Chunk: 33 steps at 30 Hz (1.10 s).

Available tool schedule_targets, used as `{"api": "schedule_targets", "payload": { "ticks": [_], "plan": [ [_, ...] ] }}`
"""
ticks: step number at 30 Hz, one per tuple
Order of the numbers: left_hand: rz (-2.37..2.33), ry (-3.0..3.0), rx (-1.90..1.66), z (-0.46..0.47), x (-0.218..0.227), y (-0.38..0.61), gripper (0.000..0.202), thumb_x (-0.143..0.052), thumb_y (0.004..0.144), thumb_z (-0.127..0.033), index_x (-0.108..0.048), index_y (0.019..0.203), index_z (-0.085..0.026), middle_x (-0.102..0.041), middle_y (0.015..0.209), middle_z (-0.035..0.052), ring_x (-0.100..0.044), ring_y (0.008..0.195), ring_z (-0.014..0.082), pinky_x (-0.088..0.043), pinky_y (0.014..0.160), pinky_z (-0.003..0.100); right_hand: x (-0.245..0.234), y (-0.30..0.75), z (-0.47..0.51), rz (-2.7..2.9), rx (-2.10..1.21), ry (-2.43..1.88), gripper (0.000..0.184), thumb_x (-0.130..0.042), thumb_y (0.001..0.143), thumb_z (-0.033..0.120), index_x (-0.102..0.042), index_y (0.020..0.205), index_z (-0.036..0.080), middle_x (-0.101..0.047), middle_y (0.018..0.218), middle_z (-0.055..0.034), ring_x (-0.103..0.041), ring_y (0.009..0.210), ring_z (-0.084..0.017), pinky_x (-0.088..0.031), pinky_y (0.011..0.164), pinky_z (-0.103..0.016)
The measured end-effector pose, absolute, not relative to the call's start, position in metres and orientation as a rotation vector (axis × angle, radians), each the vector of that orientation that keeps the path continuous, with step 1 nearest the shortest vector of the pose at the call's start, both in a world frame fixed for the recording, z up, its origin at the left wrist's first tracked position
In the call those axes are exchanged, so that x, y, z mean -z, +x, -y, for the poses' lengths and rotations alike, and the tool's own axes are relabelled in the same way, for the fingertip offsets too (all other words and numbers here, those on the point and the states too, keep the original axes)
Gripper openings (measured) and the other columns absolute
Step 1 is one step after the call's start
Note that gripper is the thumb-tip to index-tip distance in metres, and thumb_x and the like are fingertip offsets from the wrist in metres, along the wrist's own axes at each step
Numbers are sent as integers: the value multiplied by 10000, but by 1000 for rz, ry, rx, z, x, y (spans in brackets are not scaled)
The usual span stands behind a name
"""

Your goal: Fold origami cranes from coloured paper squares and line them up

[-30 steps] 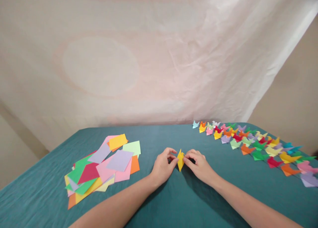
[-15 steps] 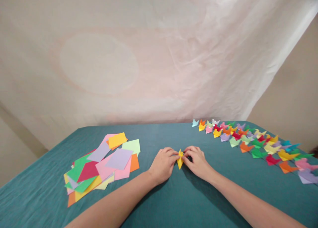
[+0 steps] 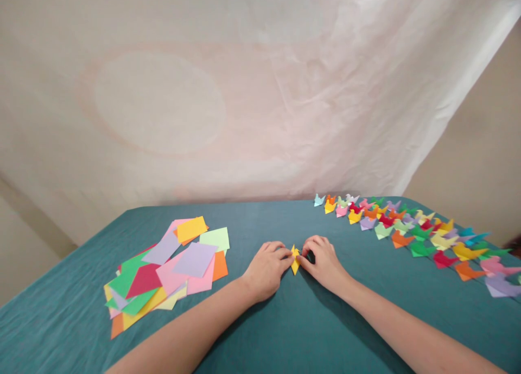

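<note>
A small folded piece of yellow origami paper (image 3: 295, 261) stands between my hands near the middle of the teal-covered table (image 3: 260, 341). It is narrow and pointed at both ends. My left hand (image 3: 268, 266) pinches its left edge, with thumb and fingertips closed on the paper. From the other side, my right hand (image 3: 323, 260) grips its right edge between thumb and curled index finger. The fingertips hide parts of the folds.
To the left lies a loose pile of coloured paper sheets (image 3: 195, 260). Several rows of small folded paper birds (image 3: 421, 249) in many colours stand along the right side. A pale cloth (image 3: 252, 102) hangs behind the table.
Both hands keep their hold on the yellow paper. The right hand's fingers have lifted slightly, and the view has shifted a little.
</note>
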<state>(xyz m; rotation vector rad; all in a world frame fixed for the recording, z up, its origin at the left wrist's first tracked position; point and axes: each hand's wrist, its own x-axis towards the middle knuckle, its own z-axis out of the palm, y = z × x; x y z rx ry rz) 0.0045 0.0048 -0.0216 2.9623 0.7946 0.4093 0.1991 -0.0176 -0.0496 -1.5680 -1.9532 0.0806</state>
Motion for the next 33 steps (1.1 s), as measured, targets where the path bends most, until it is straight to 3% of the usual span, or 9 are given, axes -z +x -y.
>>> {"api": "schedule_targets", "payload": {
  "ticks": [7, 14, 24, 33],
  "plan": [
    [-774, 2960, -395, -6, 20, 3, 377, -444, 854, -125, -534, 1199, -246, -588, 1134, 54, -422, 1119, 222, -306, 968, 392, 32, 191, 34, 2191, 66, -1369, 39, -561, 816, 200, -588, 789, 210, -611, 859, -27, -499, 910, -196, -344, 830, -349],
    [-739, 2934, -428, -10, 21, 0, 366, -438, 858, -112, -551, 1178, -249, -600, 1116, 45, -420, 1120, 219, -299, 972, 388, 29, 191, 43, 2353, 106, -1278, 219, -499, 839, 103, -655, 917, 236, -643, 938, -30, -497, 977, -195, -300, 921, -378],
    [-751, 2993, -402, -8, 19, 1, 352, -464, 844, -110, -552, 1162, -232, -586, 1141, 37, -402, 1135, 234, -264, 994, 399, 28, 193, 49, 2621, 259, -1223, 294, -461, 847, 86, -634, 1053, 205, -624, 988, -81, -511, 998, -214, -245, 1009, -430],
    [-766, 3094, -353, -7, 20, 0, 352, -512, 845, -143, -530, 1185, -229, -581, 1163, 21, -403, 1152, 213, -277, 986, 367, 20, 204, 56, 2635, 42, -1170, 329, -514, 799, 133, -641, 1055, 297, -615, 1102, -66, -497, 1071, -217, -168, 1037, -498]
  ]
}}
